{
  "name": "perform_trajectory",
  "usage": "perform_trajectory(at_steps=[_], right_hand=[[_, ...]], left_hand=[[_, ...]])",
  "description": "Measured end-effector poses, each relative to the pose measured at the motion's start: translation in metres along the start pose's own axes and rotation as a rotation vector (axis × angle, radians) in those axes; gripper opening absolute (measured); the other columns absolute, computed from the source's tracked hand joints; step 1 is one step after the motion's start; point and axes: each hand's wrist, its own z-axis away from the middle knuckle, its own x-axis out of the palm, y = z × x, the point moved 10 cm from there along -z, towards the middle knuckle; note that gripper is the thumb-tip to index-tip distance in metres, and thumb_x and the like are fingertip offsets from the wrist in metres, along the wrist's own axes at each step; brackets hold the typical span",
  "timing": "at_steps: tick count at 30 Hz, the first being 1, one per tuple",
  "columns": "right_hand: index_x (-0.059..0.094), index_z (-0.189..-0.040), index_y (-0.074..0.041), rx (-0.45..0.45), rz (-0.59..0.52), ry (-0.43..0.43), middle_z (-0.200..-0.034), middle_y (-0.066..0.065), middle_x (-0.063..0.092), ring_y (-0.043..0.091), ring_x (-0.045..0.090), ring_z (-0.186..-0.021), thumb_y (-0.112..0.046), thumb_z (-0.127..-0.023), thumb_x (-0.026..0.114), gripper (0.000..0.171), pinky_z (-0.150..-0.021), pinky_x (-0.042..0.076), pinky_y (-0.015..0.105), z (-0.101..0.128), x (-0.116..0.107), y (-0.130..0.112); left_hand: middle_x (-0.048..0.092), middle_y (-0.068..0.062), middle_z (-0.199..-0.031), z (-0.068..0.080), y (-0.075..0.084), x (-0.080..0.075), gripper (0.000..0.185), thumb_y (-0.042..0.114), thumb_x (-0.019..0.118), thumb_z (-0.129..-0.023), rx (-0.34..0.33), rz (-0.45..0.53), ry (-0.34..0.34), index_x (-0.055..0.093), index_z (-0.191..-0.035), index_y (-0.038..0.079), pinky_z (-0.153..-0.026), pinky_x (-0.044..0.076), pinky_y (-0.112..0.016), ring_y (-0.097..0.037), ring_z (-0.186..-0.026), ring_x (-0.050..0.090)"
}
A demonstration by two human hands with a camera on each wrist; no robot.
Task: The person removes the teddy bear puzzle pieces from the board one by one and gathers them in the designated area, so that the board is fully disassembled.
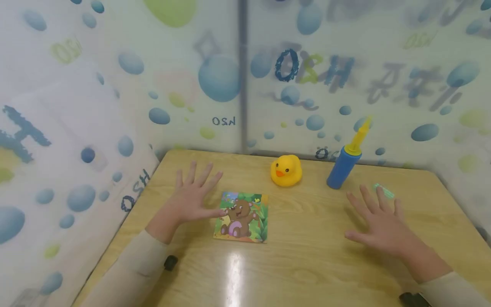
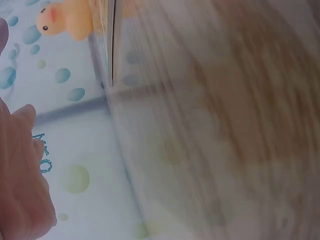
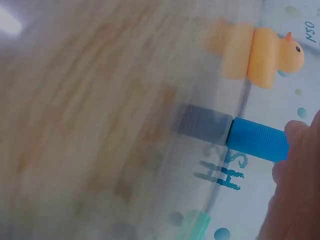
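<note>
In the left-centre of the head view, the left hand [image 1: 188, 202] is holding nothing, its fingers spreading wide and its thumb overlapping the left edge of a bear picture card [image 1: 245, 224]. The card is lying flat, face up, just left of the frame's centre on a wooden table [image 1: 299, 256]. At the lower right, the right hand [image 1: 385, 226] is also spreading its fingers and holding nothing. A small green object [image 1: 389, 193] is lying by its fingertips. A blue pump [image 1: 340, 168] with a yellow nozzle is standing tilted, right of centre; a yellow duck [image 1: 286, 171] is sitting between pump and card.
</note>
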Motion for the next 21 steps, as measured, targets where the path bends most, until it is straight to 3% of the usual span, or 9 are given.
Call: perform_trajectory(at_steps=[3,6,9,11,13,15,18,21], right_hand=[[0.011,-0.174,-0.022,-0.012,-0.114,0.013,-0.175,0.028,0.001,0.065,-0.003,-0.154,-0.054,-0.1,0.068,0.099,-0.108,-0.005,0.091,-0.003,0.002,-0.005],[0.015,-0.172,-0.01,-0.078,-0.413,0.052,-0.172,0.036,0.006,0.067,0.0,-0.152,-0.036,-0.11,0.057,0.079,-0.11,0.0,0.089,-0.009,0.0,-0.019],[0.016,-0.171,-0.004,-0.148,-0.756,0.052,-0.172,0.037,0.003,0.056,-0.002,-0.158,-0.03,-0.117,0.037,0.064,-0.128,0.0,0.059,-0.016,0.003,-0.039],[0.016,-0.17,-0.001,-0.174,-0.89,0.045,-0.173,0.034,0.002,0.042,-0.003,-0.161,-0.032,-0.118,0.027,0.061,-0.127,0.003,0.031,-0.021,0.008,-0.051],[0.019,-0.17,-0.001,-0.177,-0.904,0.051,-0.173,0.033,0.007,0.037,0.002,-0.162,-0.031,-0.118,0.028,0.06,-0.117,0.008,0.011,-0.025,0.013,-0.061],[0.024,-0.168,0.002,-0.183,-0.839,0.069,-0.171,0.034,0.015,0.042,0.01,-0.161,-0.024,-0.117,0.036,0.058,-0.114,0.01,0.006,-0.03,0.017,-0.069],[0.032,-0.164,0.003,-0.181,-0.711,0.081,-0.168,0.034,0.026,0.054,0.021,-0.155,-0.015,-0.11,0.053,0.061,-0.122,0.013,0.018,-0.039,0.025,-0.08],[0.04,-0.161,0.002,-0.204,-0.607,0.097,-0.165,0.03,0.036,0.053,0.03,-0.151,-0.018,-0.104,0.066,0.066,-0.127,0.021,0.047,-0.046,0.032,-0.089]], left_hand=[[0.003,-0.011,-0.179,-0.003,0.002,-0.003,0.119,0.087,0.065,-0.081,0.028,0.021,0.052,0.021,-0.173,0.024,-0.116,-0.011,-0.08,-0.049,-0.159,-0.016],[0.021,-0.014,-0.176,-0.005,0.005,-0.007,0.117,0.077,0.075,-0.08,0.06,0.101,0.152,0.029,-0.171,0.019,-0.12,0.004,-0.08,-0.05,-0.16,0.005],[0.037,-0.015,-0.17,-0.005,0.005,-0.006,0.108,0.058,0.085,-0.083,0.069,0.304,0.219,0.036,-0.167,0.012,-0.122,0.02,-0.072,-0.046,-0.157,0.027],[0.041,-0.015,-0.168,-0.005,0.002,0.001,0.103,0.047,0.088,-0.085,0.053,0.463,0.211,0.039,-0.165,0.008,-0.123,0.026,-0.067,-0.044,-0.154,0.033],[0.041,-0.014,-0.168,-0.004,0.0,0.014,0.099,0.042,0.089,-0.086,0.028,0.589,0.17,0.04,-0.165,0.008,-0.124,0.026,-0.064,-0.042,-0.155,0.034],[0.041,-0.015,-0.168,-0.001,-0.004,0.029,0.098,0.041,0.089,-0.086,0.012,0.645,0.127,0.041,-0.164,0.008,-0.124,0.023,-0.066,-0.044,-0.156,0.03],[0.039,-0.017,-0.168,0.004,-0.008,0.045,0.102,0.042,0.092,-0.082,0.019,0.66,0.083,0.042,-0.164,0.008,-0.124,0.016,-0.071,-0.049,-0.158,0.021],[0.04,-0.016,-0.168,0.005,-0.008,0.051,0.111,0.049,0.095,-0.075,0.045,0.615,0.069,0.043,-0.163,0.007,-0.122,0.012,-0.075,-0.052,-0.158,0.016]])
